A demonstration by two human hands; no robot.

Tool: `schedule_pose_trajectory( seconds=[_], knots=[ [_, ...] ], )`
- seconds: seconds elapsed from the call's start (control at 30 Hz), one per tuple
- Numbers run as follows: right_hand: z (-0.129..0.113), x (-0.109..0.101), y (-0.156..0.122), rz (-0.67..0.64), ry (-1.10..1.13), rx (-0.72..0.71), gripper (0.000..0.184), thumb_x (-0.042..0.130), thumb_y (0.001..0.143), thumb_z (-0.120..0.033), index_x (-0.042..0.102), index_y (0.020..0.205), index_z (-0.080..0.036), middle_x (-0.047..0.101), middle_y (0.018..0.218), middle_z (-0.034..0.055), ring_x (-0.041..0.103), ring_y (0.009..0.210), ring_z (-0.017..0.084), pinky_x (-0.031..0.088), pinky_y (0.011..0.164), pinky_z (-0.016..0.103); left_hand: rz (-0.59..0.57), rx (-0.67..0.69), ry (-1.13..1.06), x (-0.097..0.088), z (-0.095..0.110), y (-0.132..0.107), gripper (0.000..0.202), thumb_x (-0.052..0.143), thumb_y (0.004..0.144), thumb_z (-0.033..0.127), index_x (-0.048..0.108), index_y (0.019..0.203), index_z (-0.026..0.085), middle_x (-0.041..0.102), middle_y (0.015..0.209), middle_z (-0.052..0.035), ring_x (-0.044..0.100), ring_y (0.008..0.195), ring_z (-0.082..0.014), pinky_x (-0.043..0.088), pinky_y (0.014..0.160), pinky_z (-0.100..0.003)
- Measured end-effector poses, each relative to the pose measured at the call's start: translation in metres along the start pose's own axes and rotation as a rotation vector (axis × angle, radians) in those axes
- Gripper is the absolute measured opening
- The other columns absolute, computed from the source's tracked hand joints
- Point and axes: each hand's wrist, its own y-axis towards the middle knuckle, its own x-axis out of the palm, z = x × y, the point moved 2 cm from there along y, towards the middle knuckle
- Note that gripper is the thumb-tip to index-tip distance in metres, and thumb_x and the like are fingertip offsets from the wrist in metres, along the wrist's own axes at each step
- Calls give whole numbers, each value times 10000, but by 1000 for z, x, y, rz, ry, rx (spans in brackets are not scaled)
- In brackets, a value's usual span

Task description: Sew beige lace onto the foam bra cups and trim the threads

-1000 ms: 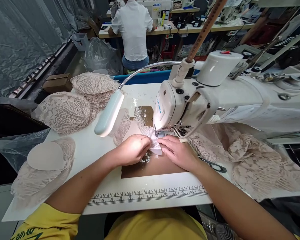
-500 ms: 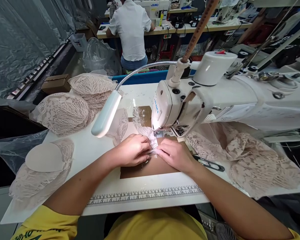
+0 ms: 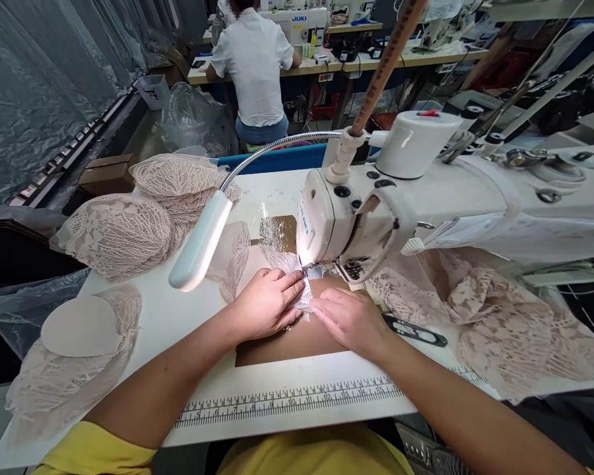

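Note:
Under the needle end of the white sewing machine [image 3: 314,221] lies a piece of pale lace fabric [image 3: 304,295]. My left hand [image 3: 270,300] rests flat on the lace, its fingers stretched toward the presser foot and its thumb apart, nearer to me. My right hand [image 3: 351,318] pinches the lace's near edge between thumb and fingers, just right of the left thumb. Both hands are over a brown sheet [image 3: 287,349] on the white table. The lace's left part, with a smooth pale cup [image 3: 251,264], spreads out beyond my left hand. The needle tip is too small to make out.
Stacked lace cups [image 3: 121,231] lie at the left, and another lace piece with a smooth pad [image 3: 82,326] is nearer. A lamp [image 3: 200,244] hangs left of the machine. Dark thread snips [image 3: 416,330] and heaped lace [image 3: 519,330] lie right. A person [image 3: 257,66] sits ahead.
My left fingers have flattened and reached forward over the lace toward the presser foot. My right hand stays at the lace edge, slightly farther from the foot. The view has shifted slightly.

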Motion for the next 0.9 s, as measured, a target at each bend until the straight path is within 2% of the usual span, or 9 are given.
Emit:
schedule_pose_trajectory(
  seconds=[0.17, 0.27, 0.6, 0.9],
  knots=[
    [0, -2, 1, -13, -66, -30, 280, 432, 938, -183, 708, 977, -204, 618, 710, 26, 525, 662, 149, 371, 623, 274, 36, 46, 47, 0, -2, 0, 388, 370, 965, 254, 536, 1293, 129, 493, 1400, -116, 508, 1018, -256, 402, 849, -395],
    [-1, -4, 0, -15, -93, -46, 273, 435, 938, -199, 707, 968, -201, 607, 702, 22, 504, 649, 151, 368, 628, 278, 35, 98, 54, 2, -2, -2, 381, 408, 936, 178, 536, 1294, 148, 509, 1389, -99, 512, 1020, -242, 392, 858, -381],
    [-1, -3, 3, -11, -128, -46, 256, 457, 929, -187, 691, 1033, -180, 642, 740, 30, 542, 655, 154, 383, 612, 295, 37, 90, 69, 8, -7, -2, 411, 450, 905, 158, 546, 1304, 143, 526, 1380, -96, 509, 1019, -248, 402, 873, -386],
    [0, 6, 9, -40, -177, 66, 334, 455, 932, -235, 641, 1200, -164, 695, 890, 76, 615, 775, 194, 432, 612, 299, 111, 1, 22, 10, -15, 1, 424, 453, 883, 141, 540, 1298, 134, 537, 1367, -106, 493, 1105, -277, 410, 925, -426]
  ],
)
